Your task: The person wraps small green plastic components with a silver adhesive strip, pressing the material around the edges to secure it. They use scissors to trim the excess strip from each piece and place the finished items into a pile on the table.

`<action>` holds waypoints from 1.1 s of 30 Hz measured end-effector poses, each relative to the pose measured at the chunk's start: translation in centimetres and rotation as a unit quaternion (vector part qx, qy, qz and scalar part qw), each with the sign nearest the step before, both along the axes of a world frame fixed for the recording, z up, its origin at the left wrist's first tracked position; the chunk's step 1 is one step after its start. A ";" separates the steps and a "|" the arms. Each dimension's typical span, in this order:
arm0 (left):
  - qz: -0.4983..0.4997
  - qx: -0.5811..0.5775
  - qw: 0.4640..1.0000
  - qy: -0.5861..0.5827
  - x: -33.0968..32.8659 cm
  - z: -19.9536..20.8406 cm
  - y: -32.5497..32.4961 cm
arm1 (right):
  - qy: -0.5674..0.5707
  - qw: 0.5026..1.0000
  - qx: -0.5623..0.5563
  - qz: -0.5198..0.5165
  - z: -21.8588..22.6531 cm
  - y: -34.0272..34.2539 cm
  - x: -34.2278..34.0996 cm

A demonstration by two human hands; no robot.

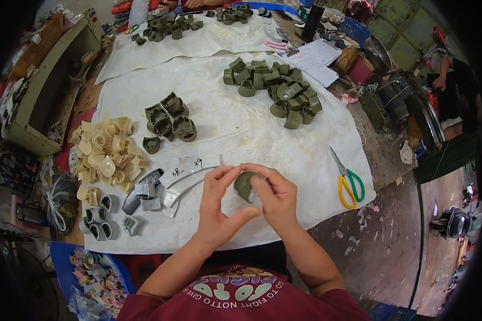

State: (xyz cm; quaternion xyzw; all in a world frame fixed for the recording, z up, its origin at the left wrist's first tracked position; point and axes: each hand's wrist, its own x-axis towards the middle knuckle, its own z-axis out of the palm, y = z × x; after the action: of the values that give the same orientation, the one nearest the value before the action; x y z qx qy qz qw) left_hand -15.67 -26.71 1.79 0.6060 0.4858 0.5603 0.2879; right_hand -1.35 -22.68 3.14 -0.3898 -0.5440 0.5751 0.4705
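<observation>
An olive-green shoe heel (243, 185) is held up between my two hands above the near part of the white sheet. My right hand (277, 197) grips it, thumb pressed on its face. The curved fingers of my left hand (218, 195) meet its upper edge, while the left thumb stretches below it. A greyish-white patch shows at the heel's lower side, partly covered by my fingers. To the left lie curved grey strips (190, 183) and a white piece with handwriting (183, 170). Dark and silvery pieces (143, 191) are beside them.
Beige heels (104, 152) are heaped at left, near several grey-covered heels (108, 230). Green heels stand grouped (168, 119) and piled at far right (278, 88). Scissors (349, 184) lie right. A blue basin (64, 265) of scraps sits lower left. Another person (458, 85) is at right.
</observation>
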 end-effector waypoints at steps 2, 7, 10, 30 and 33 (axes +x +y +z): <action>-0.015 0.048 0.999 0.021 0.4 0.0 -0.2 | 0.098 0.992 -0.075 -0.020 0.3 -0.5 -0.8; -0.159 -0.092 0.906 -0.380 0.3 -0.5 -0.9 | 0.074 0.992 0.099 -0.009 -0.4 -0.4 -0.8; -0.239 -0.166 0.817 -0.498 -0.4 1.0 -1.0 | 0.143 0.975 -0.040 0.165 1.2 -0.4 0.0; -0.244 -0.250 0.737 -0.579 -1.1 2.3 -1.7 | -0.048 0.959 0.224 0.170 0.8 0.8 -0.5; -0.233 -0.213 0.758 -0.571 -1.0 2.3 -1.5 | -0.055 0.974 0.148 0.163 0.4 0.0 0.0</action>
State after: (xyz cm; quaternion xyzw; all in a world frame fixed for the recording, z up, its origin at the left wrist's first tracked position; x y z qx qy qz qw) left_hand -16.69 -28.21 4.06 0.1908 0.1820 0.5998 0.7555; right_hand -1.38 -22.66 3.56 -0.2529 -0.7042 0.5349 0.3925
